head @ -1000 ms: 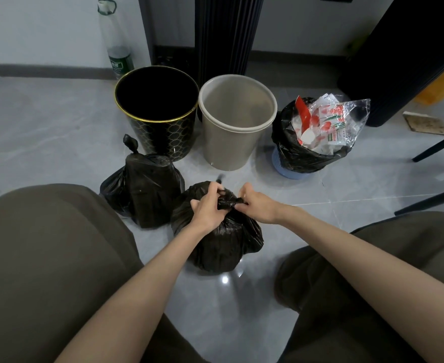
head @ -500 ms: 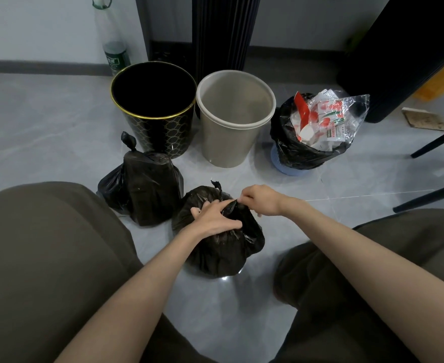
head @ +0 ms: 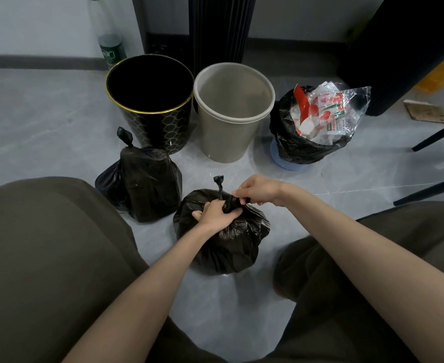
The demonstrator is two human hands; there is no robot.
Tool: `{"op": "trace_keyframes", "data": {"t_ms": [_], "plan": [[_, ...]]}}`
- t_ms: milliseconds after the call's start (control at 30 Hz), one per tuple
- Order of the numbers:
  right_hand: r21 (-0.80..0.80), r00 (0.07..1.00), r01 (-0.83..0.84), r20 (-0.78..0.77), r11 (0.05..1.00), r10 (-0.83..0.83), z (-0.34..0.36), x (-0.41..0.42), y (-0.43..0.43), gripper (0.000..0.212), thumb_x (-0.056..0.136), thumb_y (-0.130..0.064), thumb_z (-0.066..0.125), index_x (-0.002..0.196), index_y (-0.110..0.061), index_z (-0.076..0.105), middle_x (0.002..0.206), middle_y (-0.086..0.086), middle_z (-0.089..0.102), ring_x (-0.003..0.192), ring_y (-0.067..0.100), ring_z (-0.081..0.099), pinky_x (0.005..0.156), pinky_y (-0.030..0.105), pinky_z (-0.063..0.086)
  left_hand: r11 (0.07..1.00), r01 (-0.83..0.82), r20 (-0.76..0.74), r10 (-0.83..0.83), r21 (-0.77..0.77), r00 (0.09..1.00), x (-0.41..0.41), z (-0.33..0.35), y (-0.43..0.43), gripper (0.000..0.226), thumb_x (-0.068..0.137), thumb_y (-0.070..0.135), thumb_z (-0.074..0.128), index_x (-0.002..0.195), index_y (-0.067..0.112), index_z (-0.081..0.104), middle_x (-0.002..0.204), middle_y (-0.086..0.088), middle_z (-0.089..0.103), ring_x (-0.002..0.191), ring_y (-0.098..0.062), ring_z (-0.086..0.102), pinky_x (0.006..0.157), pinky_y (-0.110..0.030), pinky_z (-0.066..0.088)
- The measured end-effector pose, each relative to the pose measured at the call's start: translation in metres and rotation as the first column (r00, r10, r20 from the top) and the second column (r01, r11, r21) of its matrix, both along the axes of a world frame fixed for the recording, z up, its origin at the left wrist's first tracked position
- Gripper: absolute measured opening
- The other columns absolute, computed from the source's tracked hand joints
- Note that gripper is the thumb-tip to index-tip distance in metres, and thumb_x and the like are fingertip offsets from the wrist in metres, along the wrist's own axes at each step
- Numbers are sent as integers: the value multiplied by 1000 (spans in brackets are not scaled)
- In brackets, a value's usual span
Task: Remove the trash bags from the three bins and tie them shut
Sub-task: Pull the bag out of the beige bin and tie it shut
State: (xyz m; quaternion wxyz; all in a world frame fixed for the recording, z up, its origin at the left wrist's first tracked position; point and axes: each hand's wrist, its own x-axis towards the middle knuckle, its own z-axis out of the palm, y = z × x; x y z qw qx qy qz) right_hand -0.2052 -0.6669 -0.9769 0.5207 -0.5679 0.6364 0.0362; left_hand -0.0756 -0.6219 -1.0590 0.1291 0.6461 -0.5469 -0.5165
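A full black trash bag point(head: 226, 242) sits on the floor between my knees. My left hand point(head: 215, 213) grips its gathered neck, and my right hand point(head: 257, 191) pinches a twisted strand of the neck just to the right. One twisted end sticks up behind my fingers. A second black bag point(head: 147, 184), knotted at the top, stands to the left. Behind stand an empty black bin with a gold rim point(head: 152, 127) and an empty beige bin point(head: 228, 137). A small blue bin point(head: 291, 165) at the right still carries a black bag point(head: 302, 148) full of plastic wrappers.
A plastic bottle point(head: 109, 40) stands against the wall behind the black bin. A dark ribbed column point(head: 221, 30) rises behind the beige bin. Dark furniture and thin black legs point(head: 436, 132) are at the right. My knees frame the bag on both sides.
Both hands kept working the neck of the near bag: my left hand went from a flat press on the bag's top to gripping the neck, and my right hand now pinches a strand; a twisted end stands up.
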Motion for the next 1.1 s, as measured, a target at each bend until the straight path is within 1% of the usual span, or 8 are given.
{"op": "trace_keyframes", "data": {"t_ms": [200,400,533,667,800,900,1000,1100], "plan": [[-101,999,8,-36,995,-11,-5,-6,-1,37,94,-26,56,61,-10,55,60,1,48,58,15,35,52,23,28,995,67,11,-68,72,998,0,11,0,17,82,37,50,69,25,48,98,7,52,120,-19,33,95,-33,20],[-101,1000,20,1,995,-20,-1,-3,0,30,94,-23,57,66,-15,58,65,-3,54,58,4,43,47,9,33,1000,18,96,-21,23,995,-6,10,5,54,42,83,63,74,39,63,108,9,60,124,-18,35,108,-39,23],[-62,1000,-4,-1,998,3,9,4,-3,30,93,-24,60,65,-13,60,65,-1,50,60,9,43,46,11,30,971,-136,242,183,-197,953,-12,9,7,65,48,88,57,76,31,72,81,11,67,111,-17,49,94,-38,27],[-23,997,-4,-80,1000,2,17,13,-9,31,91,-30,62,100,-1,67,76,1,52,66,14,41,53,21,29,939,-174,293,263,-296,919,-12,14,6,59,56,83,58,69,27,68,77,7,65,103,-18,50,86,-36,24],[-32,989,-36,-144,999,31,20,19,-13,29,90,-30,62,71,-9,55,64,1,44,54,14,32,47,22,25,921,-219,267,310,-321,912,-10,11,3,43,67,66,61,54,25,56,73,9,62,99,-18,52,86,-38,25],[-58,989,-18,-145,998,10,18,21,-15,29,91,-28,62,70,-9,55,64,1,45,54,14,33,46,22,25,920,-241,256,325,-308,911,-8,9,1,40,69,59,61,51,24,50,72,9,58,97,-18,51,86,-39,25],[-108,994,9,-111,994,-21,17,21,-15,23,90,-26,62,88,-4,66,69,6,46,55,16,34,48,24,25,917,-228,267,320,-326,909,-7,11,0,26,75,51,59,68,26,53,75,8,56,99,-19,51,86,-39,24],[-204,992,-24,-125,979,-2,11,19,-13,31,89,-25,62,66,-7,58,65,8,43,58,18,36,50,27,25,928,-194,249,278,-317,928,-6,12,-2,18,83,40,55,94,26,56,88,6,57,106,-21,47,89,-40,23]]}}
